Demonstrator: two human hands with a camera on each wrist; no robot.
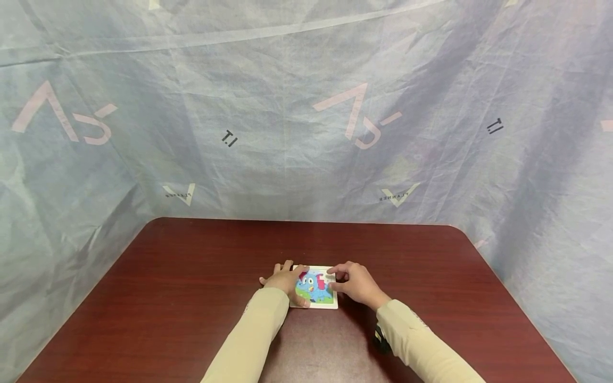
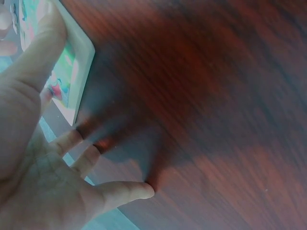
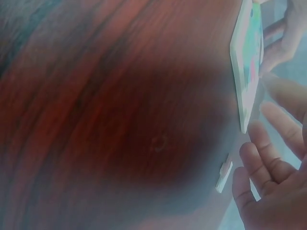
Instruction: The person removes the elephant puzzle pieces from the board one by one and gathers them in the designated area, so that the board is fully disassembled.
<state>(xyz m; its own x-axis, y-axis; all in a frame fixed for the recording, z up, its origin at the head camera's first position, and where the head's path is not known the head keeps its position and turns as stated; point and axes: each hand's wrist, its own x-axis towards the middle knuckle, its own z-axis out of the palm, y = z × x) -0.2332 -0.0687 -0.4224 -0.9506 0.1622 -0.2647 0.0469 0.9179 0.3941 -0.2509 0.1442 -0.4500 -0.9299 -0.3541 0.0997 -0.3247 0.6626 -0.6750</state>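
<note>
A small jigsaw puzzle with a blue cartoon animal point(image 1: 313, 286) lies flat in a white-bordered square tray point(image 1: 328, 306). My left hand point(image 1: 286, 282) rests over the tray's left side, its fingers spread; in the left wrist view the thumb point(image 2: 45, 43) lies across the picture and other fingertips reach the table. At the tray's right edge, my right hand point(image 1: 356, 283) has thumb and index fingertips over the puzzle's upper right, set apart, near a pale patch in the picture. Under that hand, a loose puzzle piece point(image 3: 224, 176) sits on the table beside the tray.
The dark red wooden table point(image 1: 215, 255) extends around the tray on all sides. A grey printed cloth point(image 1: 287, 106) hangs behind the table and along both sides. Something dark point(image 1: 381, 339) shows beneath the right sleeve.
</note>
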